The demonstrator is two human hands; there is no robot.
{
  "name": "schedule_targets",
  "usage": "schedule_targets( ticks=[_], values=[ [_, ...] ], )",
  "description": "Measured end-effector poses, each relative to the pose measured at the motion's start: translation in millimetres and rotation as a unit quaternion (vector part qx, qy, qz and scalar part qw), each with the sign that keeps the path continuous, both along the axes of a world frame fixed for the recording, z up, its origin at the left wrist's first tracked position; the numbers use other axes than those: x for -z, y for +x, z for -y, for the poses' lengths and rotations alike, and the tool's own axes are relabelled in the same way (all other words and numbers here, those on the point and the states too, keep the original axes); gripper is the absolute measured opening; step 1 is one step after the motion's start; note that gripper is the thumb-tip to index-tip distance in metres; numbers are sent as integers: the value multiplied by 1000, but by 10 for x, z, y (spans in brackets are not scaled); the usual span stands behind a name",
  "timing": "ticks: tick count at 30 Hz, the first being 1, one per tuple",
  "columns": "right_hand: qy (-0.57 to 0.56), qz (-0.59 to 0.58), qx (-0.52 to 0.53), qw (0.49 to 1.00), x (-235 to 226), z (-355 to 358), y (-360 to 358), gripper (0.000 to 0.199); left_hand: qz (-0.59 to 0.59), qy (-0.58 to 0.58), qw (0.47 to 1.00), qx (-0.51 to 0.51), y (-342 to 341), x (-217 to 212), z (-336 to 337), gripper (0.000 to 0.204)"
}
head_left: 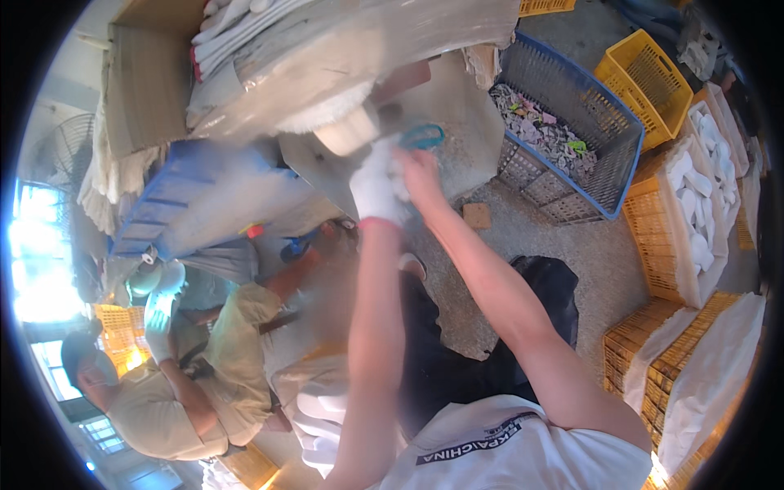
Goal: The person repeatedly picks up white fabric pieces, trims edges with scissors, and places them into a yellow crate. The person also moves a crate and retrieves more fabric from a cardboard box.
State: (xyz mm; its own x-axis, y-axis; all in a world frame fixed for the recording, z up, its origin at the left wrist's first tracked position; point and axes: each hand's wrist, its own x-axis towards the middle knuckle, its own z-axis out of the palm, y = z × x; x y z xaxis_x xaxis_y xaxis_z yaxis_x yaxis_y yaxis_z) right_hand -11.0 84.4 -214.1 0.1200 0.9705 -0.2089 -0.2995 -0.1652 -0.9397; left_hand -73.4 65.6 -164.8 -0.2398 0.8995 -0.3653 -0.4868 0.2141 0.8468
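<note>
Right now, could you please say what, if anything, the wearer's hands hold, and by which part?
It cannot be told: the gloved left hand and bare right hand are blurred, close together.

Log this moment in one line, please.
left hand: white-gloved, grip unclear; right hand: bare, beside left; teal loop: beyond right hand; blue crate: holds scraps

Right of hands (420, 173): block (477, 216) on floor (600, 253), then crate (535, 175) holding scraps (547, 135), then second crate (649, 90). Co-worker (163, 412) at left.
</note>
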Motion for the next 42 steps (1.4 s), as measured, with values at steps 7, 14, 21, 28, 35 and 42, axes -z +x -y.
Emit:
schedule_targets(
  ticks=[7, 14, 21, 28, 35, 42],
  values=[
    [-59, -73, -1, 996, -71, 36, 29, 35, -13, 9, 1000, 13, -43, 22, -9, 25],
    [-19, -19, -12, 1000, -38, -40, -14, 35, 13, 8, 1000, 1, -76, 74, -52, 30],
    [-22, -3, 25, 999, 21, -53, 87, 38, -57, 14, 998, 34, -52, 250, -105, 26],
    [10, 78, 0, 997, 117, -190, 136, 40, 36, 12, 999, 0, 13, 228, -184, 24],
    [-11, 25, -23, 999, 215, -209, 109, 30, 25, -2, 1000, 5, 25, 166, -124, 25],
    [-14, 50, -23, 998, 72, -129, -63, 42, 73, -3, 997, 14, -142, 226, -137, 27]
  ],
)
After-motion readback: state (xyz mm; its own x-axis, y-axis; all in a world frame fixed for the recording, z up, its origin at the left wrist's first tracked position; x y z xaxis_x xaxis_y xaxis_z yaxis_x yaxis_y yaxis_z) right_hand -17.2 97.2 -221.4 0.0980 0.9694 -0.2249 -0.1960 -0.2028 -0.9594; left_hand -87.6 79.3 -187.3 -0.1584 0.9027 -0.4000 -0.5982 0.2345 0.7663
